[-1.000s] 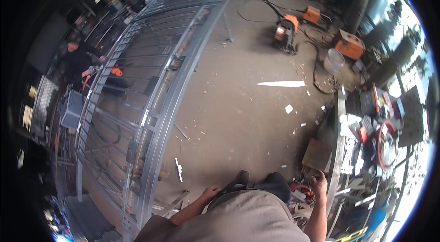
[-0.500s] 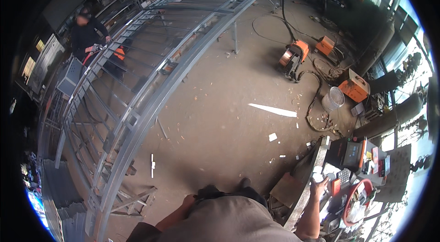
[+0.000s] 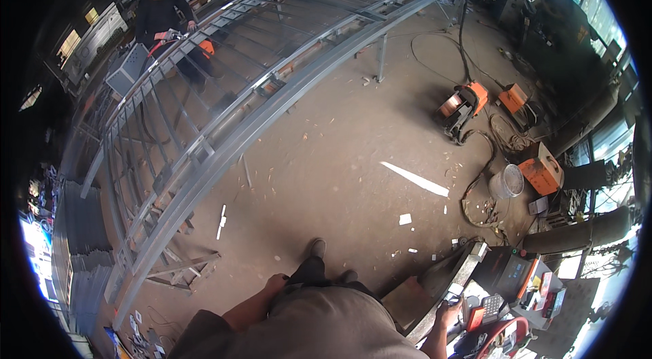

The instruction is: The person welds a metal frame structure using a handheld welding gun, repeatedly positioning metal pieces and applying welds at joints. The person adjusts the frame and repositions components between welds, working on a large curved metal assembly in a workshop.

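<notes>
My right hand (image 3: 447, 314) is over the near end of the cluttered bench at the lower right. Its fingers are curled by a small white-and-dark item (image 3: 452, 295), too small to name, which they seem to grip. Beside this hand lie a grey calculator (image 3: 492, 304) and a small red box (image 3: 476, 319). A red-rimmed basket (image 3: 511, 332) with pale contents stands just beyond them. My left hand (image 3: 276, 283) hangs low by my left thigh, near no object; its fingers are too dark and small to read.
A long curved metal frame (image 3: 231, 129) on supports spans the left side. Behind it a co-worker (image 3: 163, 12) in dark clothes holds a tool. Orange welding machines (image 3: 541, 169), cables and a whitish bucket (image 3: 506, 182) stand at right. A white strip (image 3: 415, 179) lies on the floor.
The view has shifted, so the frame and machines sit differently in it. One shoe now shows further forward. My right hand stays at the bench, now by a small white-and-dark item.
</notes>
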{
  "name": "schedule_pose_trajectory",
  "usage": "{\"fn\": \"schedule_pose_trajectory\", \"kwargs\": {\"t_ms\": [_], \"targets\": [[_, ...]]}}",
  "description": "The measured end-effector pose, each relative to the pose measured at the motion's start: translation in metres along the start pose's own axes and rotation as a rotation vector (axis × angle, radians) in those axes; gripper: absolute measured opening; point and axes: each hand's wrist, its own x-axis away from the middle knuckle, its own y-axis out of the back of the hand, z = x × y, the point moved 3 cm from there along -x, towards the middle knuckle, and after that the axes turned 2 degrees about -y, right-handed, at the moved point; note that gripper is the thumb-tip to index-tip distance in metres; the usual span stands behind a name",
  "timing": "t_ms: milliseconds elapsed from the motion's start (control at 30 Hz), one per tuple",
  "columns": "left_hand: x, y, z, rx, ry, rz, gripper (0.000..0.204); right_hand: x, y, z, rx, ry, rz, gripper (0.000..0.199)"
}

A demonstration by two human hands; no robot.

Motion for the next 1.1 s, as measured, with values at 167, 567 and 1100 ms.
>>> {"fn": "schedule_pose_trajectory", "kwargs": {"t_ms": [167, 567, 1100], "targets": [[-0.019, 0.014, -0.014, -0.028, -0.072, 0.018, 0.044, -0.003, 0.001, -0.007, 0.009, 0.068, -0.001, 0.078], [-0.042, 0.034, -0.005, -0.002, -0.135, -0.015, 0.042, -0.009, 0.001, -0.004, -0.073, 0.017, 0.057, 0.087], [-0.032, 0.054, -0.049, -0.125, -0.221, 0.128, 0.037, 0.140, -0.016, 0.009, -0.156, -0.173, -0.043, 0.040]]}}
